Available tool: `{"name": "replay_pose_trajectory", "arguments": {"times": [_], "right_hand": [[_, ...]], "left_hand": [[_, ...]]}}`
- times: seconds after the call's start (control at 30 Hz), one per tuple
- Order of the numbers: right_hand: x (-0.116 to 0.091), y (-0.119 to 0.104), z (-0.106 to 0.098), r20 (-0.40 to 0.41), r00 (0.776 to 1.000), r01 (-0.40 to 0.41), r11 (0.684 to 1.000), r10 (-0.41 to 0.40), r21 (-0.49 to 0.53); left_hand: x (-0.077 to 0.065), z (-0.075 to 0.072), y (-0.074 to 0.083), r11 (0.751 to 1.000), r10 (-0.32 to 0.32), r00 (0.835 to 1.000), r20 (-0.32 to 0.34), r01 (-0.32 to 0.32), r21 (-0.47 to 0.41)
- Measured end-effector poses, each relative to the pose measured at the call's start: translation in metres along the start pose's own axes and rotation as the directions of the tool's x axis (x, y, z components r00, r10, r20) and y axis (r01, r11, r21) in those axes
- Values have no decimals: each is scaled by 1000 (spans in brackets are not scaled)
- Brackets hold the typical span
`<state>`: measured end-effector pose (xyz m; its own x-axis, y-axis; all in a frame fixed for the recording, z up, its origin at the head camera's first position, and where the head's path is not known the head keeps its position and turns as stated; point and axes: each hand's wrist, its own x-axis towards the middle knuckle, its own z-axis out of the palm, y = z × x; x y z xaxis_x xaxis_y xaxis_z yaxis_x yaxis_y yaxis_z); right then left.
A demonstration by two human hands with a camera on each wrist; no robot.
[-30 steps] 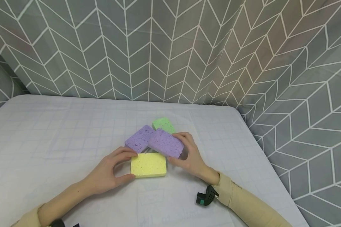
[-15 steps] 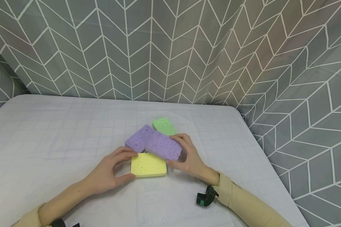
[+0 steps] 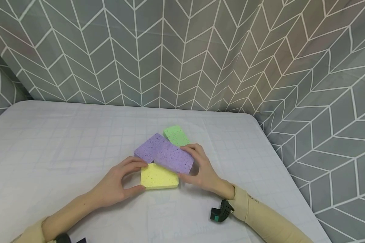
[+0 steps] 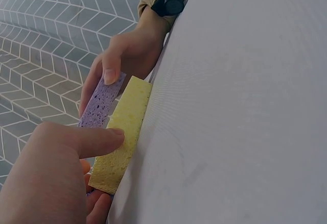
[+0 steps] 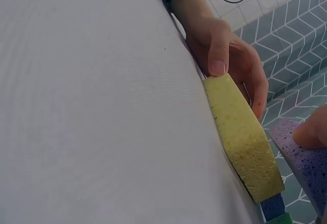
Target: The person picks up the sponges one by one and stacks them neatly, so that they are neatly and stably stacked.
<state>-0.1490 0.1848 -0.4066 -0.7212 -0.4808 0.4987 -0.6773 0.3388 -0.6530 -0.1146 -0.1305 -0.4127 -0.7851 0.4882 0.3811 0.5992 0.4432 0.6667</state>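
My left hand (image 3: pixel 114 185) grips the left end of a yellow sponge (image 3: pixel 158 178), thumb on the near side and fingers on the far side. The yellow sponge lies on the white table. A purple sponge (image 3: pixel 174 157) is pinched by its right end in my right hand (image 3: pixel 204 170). It is held slanted and overlaps the yellow sponge's far right corner in the head view; the right wrist view shows it raised above the table. Behind it lie a second purple sponge (image 3: pixel 147 148), partly covered, and a green sponge (image 3: pixel 176 135), whose near part is hidden.
A white cloth with faint grid lines covers the table (image 3: pixel 64 135). Grey curtains (image 3: pixel 170 50) with white herringbone lines hang behind it and along its right side. A dark wrist camera (image 3: pixel 221 211) is strapped at my right cuff.
My right hand has brought the held purple sponge slightly left and nearer, so it now overlaps the yellow sponge's corner and more of the other purple sponge. My left hand has stayed put.
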Motion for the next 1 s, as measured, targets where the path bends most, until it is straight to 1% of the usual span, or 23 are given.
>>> {"name": "replay_pose_trajectory", "arguments": {"times": [0.13,0.3,0.5,0.67,0.77,1.0], "right_hand": [[0,0,0,15,1000,22,1000,-22,9],[0,-2,0,38,999,38,999,-39,18],[0,-2,2,63,995,75,997,-76,24],[0,-2,3,78,993,88,996,-88,12],[0,-2,4,83,992,93,996,-94,11],[-1,-7,5,104,990,96,995,-96,6]], "left_hand": [[0,0,0,1000,-17,1000,7,17,6],[0,0,1,1000,-22,1000,11,22,-1],[0,0,0,1000,-15,1000,3,15,-4],[0,0,0,1000,-9,1000,-3,9,0],[0,0,0,1000,-13,1000,0,13,-13],[0,0,0,997,-10,1000,9,10,-73]]}}
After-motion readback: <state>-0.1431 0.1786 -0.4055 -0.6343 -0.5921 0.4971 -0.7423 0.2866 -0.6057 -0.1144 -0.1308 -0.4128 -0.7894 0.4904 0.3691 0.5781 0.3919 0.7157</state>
